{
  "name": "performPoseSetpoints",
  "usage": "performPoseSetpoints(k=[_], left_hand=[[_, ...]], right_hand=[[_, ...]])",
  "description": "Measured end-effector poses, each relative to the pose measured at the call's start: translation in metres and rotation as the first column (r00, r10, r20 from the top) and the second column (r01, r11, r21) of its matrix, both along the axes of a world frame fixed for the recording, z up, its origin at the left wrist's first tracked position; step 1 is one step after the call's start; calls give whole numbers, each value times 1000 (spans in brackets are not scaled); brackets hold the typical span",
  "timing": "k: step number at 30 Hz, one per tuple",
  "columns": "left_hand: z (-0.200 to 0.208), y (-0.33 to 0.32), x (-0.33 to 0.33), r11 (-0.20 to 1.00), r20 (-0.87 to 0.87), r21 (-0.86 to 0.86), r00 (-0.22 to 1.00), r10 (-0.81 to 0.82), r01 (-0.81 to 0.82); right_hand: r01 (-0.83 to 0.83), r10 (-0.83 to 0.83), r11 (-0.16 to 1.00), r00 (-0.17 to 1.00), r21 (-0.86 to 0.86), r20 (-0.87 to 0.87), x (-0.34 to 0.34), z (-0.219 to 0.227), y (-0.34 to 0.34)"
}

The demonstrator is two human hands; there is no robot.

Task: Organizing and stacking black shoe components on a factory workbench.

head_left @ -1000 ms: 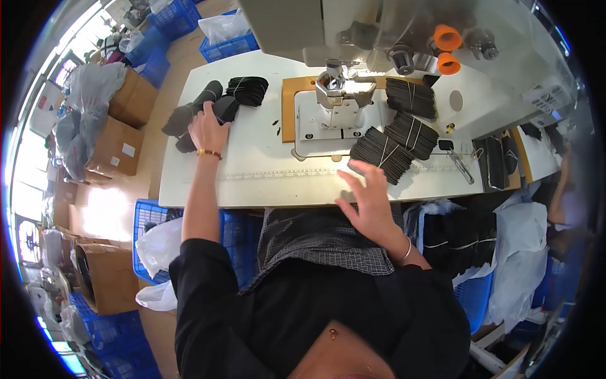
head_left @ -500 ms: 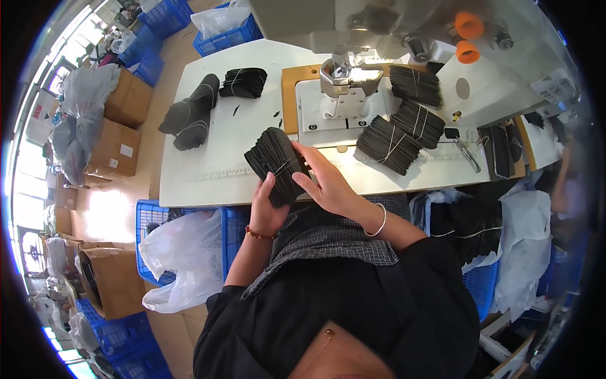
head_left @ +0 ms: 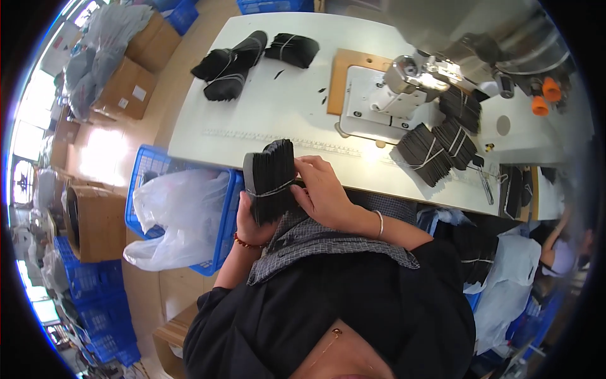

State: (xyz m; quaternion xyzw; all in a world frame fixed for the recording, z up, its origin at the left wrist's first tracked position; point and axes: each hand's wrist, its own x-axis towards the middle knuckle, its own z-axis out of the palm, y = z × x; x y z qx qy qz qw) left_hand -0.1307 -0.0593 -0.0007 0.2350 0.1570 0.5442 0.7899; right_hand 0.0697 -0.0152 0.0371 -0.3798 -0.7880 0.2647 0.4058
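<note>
A thick bundle of flat black pieces (head_left: 271, 180), bound by a light-coloured band, is held upright above my lap at the table's near edge. My left hand (head_left: 254, 221) grips it from the lower left, with the thumb along its side. At the bundle's right edge, the fingers and thumb of my right hand (head_left: 325, 197) close on the pieces near the band. Part of the right fingertips is hidden behind the stack. On the white table (head_left: 284, 120) lie similar bundles: a crossed pair (head_left: 230, 66) and a single bundle (head_left: 293, 50) at the far left.
A sewing machine (head_left: 404, 82) stands at the far right, with several tied black bundles (head_left: 426, 153) beside it. Metal tweezers (head_left: 485, 183) lie near the table's right end. A blue crate (head_left: 218, 249) with a plastic bag (head_left: 183, 208) sits left of my lap.
My view has swung, shifting the table scene. The bundle has been turned more upright in my hands, showing a grey outer face. Both hands stay on it.
</note>
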Motion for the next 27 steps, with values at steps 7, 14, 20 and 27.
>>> performPoseSetpoints(k=[7, 14, 20, 27], left_hand=[[21, -24, -33, 988, -197, -33, 970, 142, -151], [10, -43, -56, 976, -188, -59, 962, 196, -210], [6, -45, -60, 956, -288, 16, 914, 286, -294], [-1, -53, -66, 940, -309, -38, 899, 311, -338]], right_hand=[[-136, 133, 991, 972, -3, -192, -43, 14, 19], [-156, 181, 978, 965, 139, -191, -82, -2, 14], [-84, 122, 969, 981, 233, -150, -99, -9, 8], [-118, 137, 985, 978, 124, -158, -112, -25, 6]])
